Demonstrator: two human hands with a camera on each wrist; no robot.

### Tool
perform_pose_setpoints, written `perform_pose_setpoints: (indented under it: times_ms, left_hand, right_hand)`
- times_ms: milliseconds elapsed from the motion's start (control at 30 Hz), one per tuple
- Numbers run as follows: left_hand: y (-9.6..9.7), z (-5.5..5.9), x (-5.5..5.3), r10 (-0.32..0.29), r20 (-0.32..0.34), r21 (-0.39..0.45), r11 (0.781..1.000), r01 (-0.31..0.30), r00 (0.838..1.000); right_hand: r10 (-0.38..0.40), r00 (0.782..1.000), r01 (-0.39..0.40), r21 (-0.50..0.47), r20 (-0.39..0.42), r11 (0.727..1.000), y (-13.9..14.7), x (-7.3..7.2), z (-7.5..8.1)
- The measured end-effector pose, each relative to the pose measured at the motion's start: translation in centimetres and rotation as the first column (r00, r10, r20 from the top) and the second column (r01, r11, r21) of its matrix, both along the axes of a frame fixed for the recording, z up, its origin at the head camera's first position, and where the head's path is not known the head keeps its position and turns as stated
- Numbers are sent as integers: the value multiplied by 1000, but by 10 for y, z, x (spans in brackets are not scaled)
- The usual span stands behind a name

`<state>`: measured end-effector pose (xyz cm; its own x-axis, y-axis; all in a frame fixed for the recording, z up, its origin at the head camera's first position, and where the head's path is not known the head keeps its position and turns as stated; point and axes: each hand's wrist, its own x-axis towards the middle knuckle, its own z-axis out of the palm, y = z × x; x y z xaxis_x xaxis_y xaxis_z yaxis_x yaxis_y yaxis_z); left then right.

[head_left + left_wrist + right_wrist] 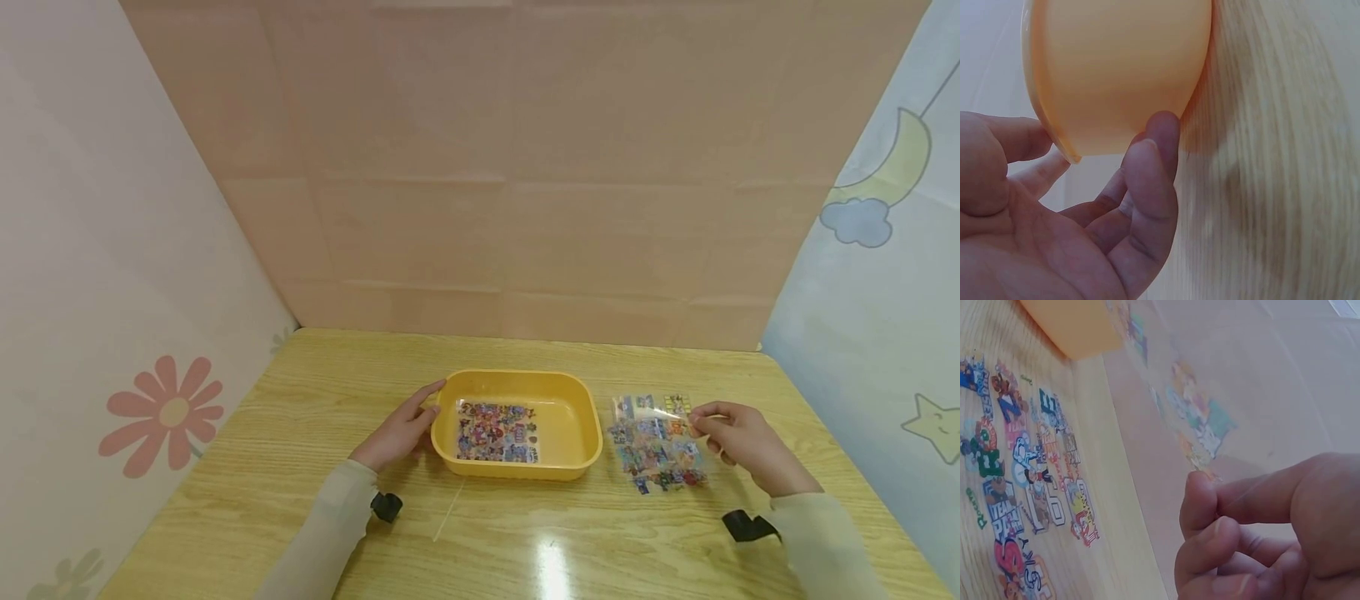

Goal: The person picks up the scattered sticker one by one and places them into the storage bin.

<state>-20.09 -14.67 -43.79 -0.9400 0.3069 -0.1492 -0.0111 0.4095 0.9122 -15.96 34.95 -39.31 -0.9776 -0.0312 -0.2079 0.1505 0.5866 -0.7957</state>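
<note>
My left hand [397,432] holds the left end of a yellow plastic tray [555,472]. In the left wrist view the thumb meets the tray's rim [1054,134], and curled fingers [1150,181] lie by its outer wall. A clear sticker sheet [491,433] with small colourful pictures lies inside the tray. My right hand [750,442] pinches the edge of another clear sticker sheet [1200,412] between thumb and index finger, raised off the table. Below it more printed stickers [1029,462] lie flat on the wood, overlapping the raised sheet in the head view.
The light wooden table [322,367] meets a beige covered wall [510,208] at the back. Side panels carry a flower [174,412] on the left and a moon [903,158] on the right. Black straps [750,527] hang at both wrists.
</note>
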Motion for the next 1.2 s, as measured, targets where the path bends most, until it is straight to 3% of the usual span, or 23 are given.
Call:
perform_pose_setpoints:
  times_ms: [1200]
  left_hand:
    - [-1, -2, -3, -5, 2, 3, 1000, 5, 1000]
  right_hand:
    - [20, 996, -27, -87, -82, 996, -32, -1, 23]
